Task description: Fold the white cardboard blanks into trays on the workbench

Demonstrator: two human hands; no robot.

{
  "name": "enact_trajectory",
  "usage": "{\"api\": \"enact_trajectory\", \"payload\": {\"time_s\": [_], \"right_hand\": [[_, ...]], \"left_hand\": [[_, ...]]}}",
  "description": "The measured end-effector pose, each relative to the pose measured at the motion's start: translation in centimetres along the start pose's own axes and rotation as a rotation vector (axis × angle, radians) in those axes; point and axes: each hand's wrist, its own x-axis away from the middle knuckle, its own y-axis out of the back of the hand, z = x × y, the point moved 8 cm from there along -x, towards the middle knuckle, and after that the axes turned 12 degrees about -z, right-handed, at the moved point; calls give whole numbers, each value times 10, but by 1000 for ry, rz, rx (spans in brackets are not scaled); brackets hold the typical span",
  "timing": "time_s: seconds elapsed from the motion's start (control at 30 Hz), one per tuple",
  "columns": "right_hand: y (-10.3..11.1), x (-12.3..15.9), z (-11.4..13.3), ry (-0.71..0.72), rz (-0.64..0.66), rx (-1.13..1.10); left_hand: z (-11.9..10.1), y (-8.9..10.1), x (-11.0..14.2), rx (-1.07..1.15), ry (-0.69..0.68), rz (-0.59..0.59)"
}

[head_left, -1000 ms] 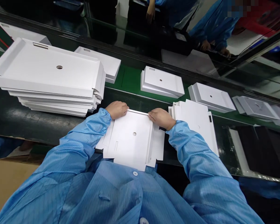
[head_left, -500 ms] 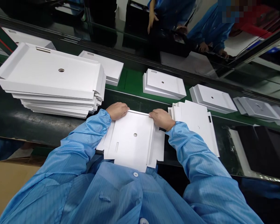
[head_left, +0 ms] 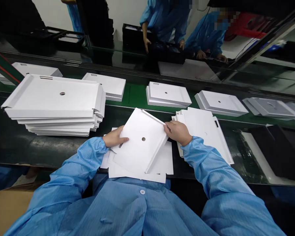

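A white cardboard sheet (head_left: 135,147), one edge folded up, lies tilted over flat cardboard blanks (head_left: 166,157) at the centre. The left hand (head_left: 114,137) clasps it at nine o'clock, thumb on top; the right hand (head_left: 178,131) pinches its folded corner near two o'clock. Stacked trays (head_left: 81,95) stand toward ten o'clock, a blank pile (head_left: 199,121) at three, paired white boxes (head_left: 173,96) at one.

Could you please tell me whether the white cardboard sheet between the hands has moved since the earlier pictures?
Yes; judged against the flat white sheets beneath it, the white cardboard sheet has turned clockwise, its folded side edge now slanting across them.
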Motion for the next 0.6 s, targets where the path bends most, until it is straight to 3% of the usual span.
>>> {"api": "enact_trajectory", "payload": {"time_s": [0.13, 0.23, 0.33, 0.4, 0.5, 0.6], "right_hand": [[22, 17, 4, 7, 76, -9], [31, 33, 22, 54, 213, -49], [33, 40, 43, 75, 277, -121], [33, 33, 47, -7, 210, -182], [25, 15, 38, -239, 79, -278], [-2, 1, 33, -339, 153, -397]], "left_hand": [[-7, 17, 1, -85, 29, -65], [-22, 34, -12, -449, 0, -51], [-34, 35, -28, -749, -31, 54], [-39, 28, -38, -814, -50, 119], [-39, 16, -49, -797, -73, 152], [-34, 11, -53, -727, -104, 115]]}}
